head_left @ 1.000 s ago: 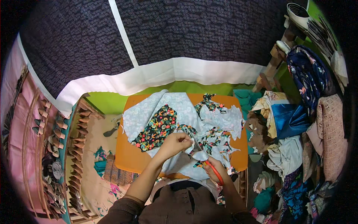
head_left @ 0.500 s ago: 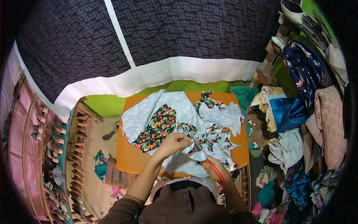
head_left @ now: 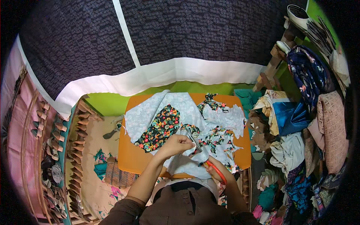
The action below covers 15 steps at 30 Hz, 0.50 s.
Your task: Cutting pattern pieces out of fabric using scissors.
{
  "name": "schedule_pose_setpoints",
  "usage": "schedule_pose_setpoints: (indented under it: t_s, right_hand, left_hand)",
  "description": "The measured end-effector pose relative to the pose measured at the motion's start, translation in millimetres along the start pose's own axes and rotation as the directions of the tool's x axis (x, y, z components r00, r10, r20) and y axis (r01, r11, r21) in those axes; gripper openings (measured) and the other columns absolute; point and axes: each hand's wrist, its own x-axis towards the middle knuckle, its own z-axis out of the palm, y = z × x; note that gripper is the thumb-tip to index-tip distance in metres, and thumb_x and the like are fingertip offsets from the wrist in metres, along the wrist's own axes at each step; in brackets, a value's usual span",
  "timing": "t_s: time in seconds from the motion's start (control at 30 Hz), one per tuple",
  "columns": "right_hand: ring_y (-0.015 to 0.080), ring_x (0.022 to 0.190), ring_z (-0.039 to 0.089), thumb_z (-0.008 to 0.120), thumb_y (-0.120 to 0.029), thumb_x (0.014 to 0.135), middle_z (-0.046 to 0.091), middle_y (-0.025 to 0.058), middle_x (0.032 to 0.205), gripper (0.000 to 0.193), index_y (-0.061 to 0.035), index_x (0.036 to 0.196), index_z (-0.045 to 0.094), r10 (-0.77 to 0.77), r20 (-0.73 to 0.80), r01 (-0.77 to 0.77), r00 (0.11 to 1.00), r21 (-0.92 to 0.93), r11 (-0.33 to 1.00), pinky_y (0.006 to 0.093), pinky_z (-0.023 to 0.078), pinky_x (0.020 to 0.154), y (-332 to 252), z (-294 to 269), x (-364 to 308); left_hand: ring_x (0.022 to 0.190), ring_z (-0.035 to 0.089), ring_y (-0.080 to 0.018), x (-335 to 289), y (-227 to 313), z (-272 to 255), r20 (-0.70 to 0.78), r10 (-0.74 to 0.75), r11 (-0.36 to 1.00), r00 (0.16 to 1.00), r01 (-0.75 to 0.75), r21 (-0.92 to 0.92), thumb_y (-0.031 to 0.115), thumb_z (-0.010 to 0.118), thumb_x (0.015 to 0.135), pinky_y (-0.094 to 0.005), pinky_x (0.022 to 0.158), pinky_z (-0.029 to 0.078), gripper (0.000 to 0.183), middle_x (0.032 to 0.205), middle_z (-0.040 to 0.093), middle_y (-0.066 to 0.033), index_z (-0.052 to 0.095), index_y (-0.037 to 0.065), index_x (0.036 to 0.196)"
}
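Observation:
My left hand (head_left: 177, 145) pinches the edge of a floral fabric (head_left: 161, 125), black with bright flowers on one face and pale on the other. In my right hand (head_left: 216, 169) are scissors with red-orange handles (head_left: 217, 172); their metal blades point up and left into the cloth near my left fingertips. Part of the blades is hidden by the pale fold in front. The fabric lies over an orange table (head_left: 131, 159) and hangs toward me at the front edge. Ragged scraps of the same print (head_left: 225, 120) lie at the right of the tabletop.
Rows of wooden shoe lasts (head_left: 77, 150) stand on racks to the left. Along the right side are heaped folded cloths (head_left: 292, 116) and fabric offcuts. A dark patterned curtain (head_left: 195, 33) hangs behind the table. Scraps (head_left: 100, 168) lie on the floor at left.
The scissor blades, spread apart half a second ago, now look closer together at the cloth. Both hands stay nearly in place, and the view has shifted slightly.

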Motion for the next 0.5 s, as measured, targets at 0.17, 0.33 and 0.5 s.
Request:
schedule_pose_setpoints:
  t_s: [0.17,0.33,0.5]
  right_hand:
    - [0.0109,0.063,0.041,0.044,-0.044,0.084,0.043,0.0018,0.066,0.043,-0.0021,0.095,0.047,0.055,0.018,-0.052,0.998,-0.119,0.992,0.0236,0.038,0.060,-2.4,-3.3,4.5]
    - [0.0116,0.062,0.042,0.047,-0.038,0.084,0.045,0.0026,0.065,0.037,-0.0011,0.088,0.049,0.117,-0.036,-0.115,0.993,0.044,0.992,0.0246,0.038,0.058,-15.8,-2.2,1.8]
    - [0.0181,0.067,0.050,0.056,-0.042,0.077,0.050,0.0106,0.070,0.044,-0.0005,0.091,0.049,0.167,-0.211,-0.209,0.963,-0.197,0.958,0.0308,0.041,0.061,-3.6,-13.4,9.2]
  left_hand:
    - [0.051,0.039,-0.0015,-3.6,3.3,-4.8,0.016,-0.007,1.000,1.000,0.007,0.005,0.019,0.063,0.073,-0.0191,0.045,0.029,0.020,0.056,0.049,0.0057,0.058,0.003,0.063]
    - [0.050,0.037,-0.0017,-4.9,0.4,-12.6,0.010,-0.017,0.999,1.000,0.017,-0.036,0.019,0.063,0.073,-0.0188,0.045,0.028,0.020,0.054,0.045,0.0062,0.056,0.005,0.061]
    - [0.051,0.036,-0.0036,-2.8,2.3,-9.8,-0.119,0.005,0.998,0.993,-0.012,-0.060,0.025,0.056,0.078,-0.0189,0.046,0.028,0.020,0.057,0.040,0.0063,0.052,0.008,0.070]
